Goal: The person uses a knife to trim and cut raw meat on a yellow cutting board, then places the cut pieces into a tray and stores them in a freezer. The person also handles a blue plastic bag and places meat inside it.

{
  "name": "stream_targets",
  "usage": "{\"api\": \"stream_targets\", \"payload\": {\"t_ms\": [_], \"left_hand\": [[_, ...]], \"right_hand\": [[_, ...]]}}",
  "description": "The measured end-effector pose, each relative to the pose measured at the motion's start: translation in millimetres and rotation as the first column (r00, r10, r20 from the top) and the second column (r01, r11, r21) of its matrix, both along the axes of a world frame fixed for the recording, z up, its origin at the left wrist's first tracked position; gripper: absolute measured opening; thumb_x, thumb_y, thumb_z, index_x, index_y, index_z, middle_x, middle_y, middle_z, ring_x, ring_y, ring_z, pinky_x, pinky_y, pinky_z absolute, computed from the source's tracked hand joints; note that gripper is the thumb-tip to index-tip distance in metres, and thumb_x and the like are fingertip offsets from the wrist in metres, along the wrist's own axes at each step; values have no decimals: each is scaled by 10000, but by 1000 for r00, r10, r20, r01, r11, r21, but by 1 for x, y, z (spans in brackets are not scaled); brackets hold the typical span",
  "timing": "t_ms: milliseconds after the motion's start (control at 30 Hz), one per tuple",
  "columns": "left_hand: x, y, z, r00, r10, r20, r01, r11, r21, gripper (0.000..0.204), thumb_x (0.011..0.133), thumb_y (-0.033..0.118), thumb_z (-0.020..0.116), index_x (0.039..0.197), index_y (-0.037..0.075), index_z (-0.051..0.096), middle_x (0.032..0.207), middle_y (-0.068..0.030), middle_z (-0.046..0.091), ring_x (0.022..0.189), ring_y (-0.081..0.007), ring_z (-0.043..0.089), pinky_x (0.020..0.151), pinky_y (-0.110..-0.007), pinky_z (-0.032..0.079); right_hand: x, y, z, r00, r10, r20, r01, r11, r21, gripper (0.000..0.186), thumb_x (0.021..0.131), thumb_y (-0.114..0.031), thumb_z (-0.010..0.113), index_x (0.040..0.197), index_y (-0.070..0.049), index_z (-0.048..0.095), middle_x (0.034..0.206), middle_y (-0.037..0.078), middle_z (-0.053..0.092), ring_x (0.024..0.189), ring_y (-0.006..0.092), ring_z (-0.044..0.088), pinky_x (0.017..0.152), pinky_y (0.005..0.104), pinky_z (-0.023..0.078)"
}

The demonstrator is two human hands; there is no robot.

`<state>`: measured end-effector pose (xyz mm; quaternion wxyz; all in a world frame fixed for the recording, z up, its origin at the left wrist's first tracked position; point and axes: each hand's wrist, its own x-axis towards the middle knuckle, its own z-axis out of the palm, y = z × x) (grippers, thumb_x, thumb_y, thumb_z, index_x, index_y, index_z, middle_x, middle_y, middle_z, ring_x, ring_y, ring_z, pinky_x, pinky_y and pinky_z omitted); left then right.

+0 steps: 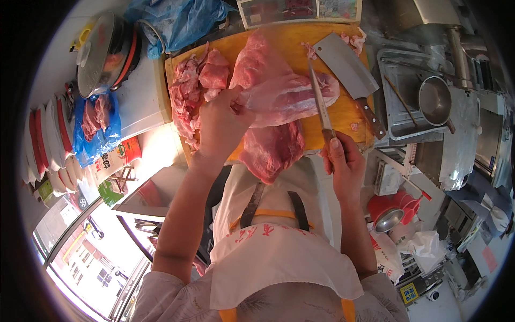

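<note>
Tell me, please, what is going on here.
A person is working at a wooden board. The left hand is curled at the left side of a large cut of raw meat; the right hand holds a long knife angled over the meat's right end. Smaller pieces lie left, a cleaver right.

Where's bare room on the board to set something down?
Board far side, between large meat and cleaver. Smaller patch nearer, between knife and cleaver, with a small scrap. Crowded: left end, under meat scraps, and middle.
</note>
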<state>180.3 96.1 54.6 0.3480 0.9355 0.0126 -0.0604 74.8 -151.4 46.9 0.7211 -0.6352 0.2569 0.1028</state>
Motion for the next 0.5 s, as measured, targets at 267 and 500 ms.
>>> {"api": "stream_targets", "payload": {"t_ms": [267, 500], "left_hand": [[1, 14, -1, 961, 93, -261, -128, 985, -118, 90, 826, -7, 687, 886, -14, 622, 740, -54, 683, 669, -88, 650, 602, -248, 509], [7, 15, -2, 945, 141, -296, -219, 943, -249, 111, 828, 7, 691, 805, 15, 583, 680, -5, 611, 621, -56, 570, 551, -241, 452]], "right_hand": [[-12, 19, 5, 962, 257, -97, -208, 913, 351, 401, 1118, -349, 445, 1214, 11, 594, 824, 85, 631, 542, 85, 479, 489, 231, 366], [-18, 71, 0, 956, 262, -131, -201, 912, 358, 288, 1108, -282, 484, 1181, -31, 605, 788, 10, 619, 558, 48, 517, 508, 237, 435]]}}
